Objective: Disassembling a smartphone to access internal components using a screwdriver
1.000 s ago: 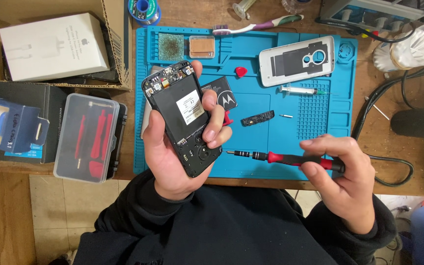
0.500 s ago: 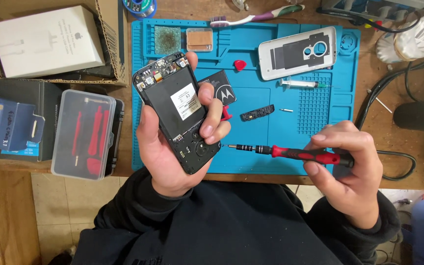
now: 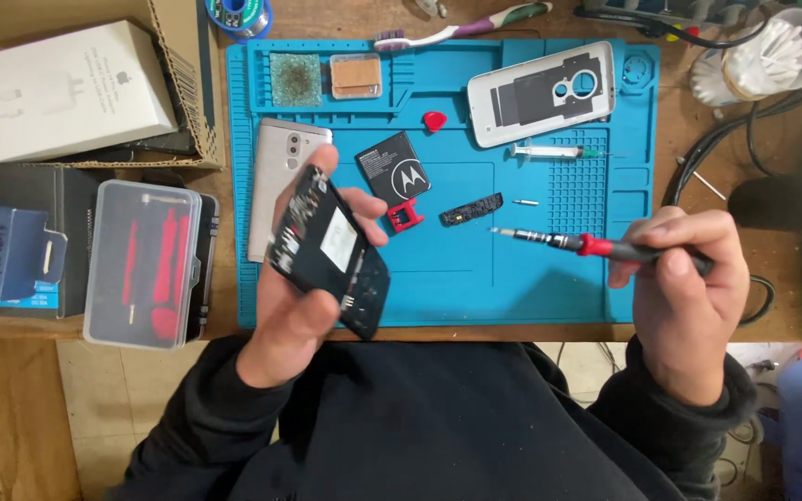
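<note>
My left hand (image 3: pixel 303 297) grips an opened black phone body (image 3: pixel 329 250), tilted on edge above the near left part of the blue repair mat (image 3: pixel 531 288). In my right hand (image 3: pixel 684 288) is a red and black precision screwdriver (image 3: pixel 568 242), its tip pointing left over the mat, apart from the phone. A black phone battery (image 3: pixel 394 169) lies flat on the mat just beyond the phone. A small red clip (image 3: pixel 405 218) and a narrow black strip part (image 3: pixel 472 211) lie beside it. A silver phone back (image 3: pixel 280 181) rests under my left hand's far side.
A white rear cover (image 3: pixel 540 93), a syringe (image 3: pixel 554 149), a red pick (image 3: pixel 434 120) and two pads (image 3: pixel 327 78) lie on the mat's far half. A clear tool case (image 3: pixel 141 264) and boxes (image 3: pixel 58 88) stand left. Cotton swabs (image 3: pixel 758 60) and cables (image 3: pixel 726 158) sit right.
My left hand has turned the phone body onto its edge and lowered it. My right hand has lifted the screwdriver and drawn it to the right, away from the phone.
</note>
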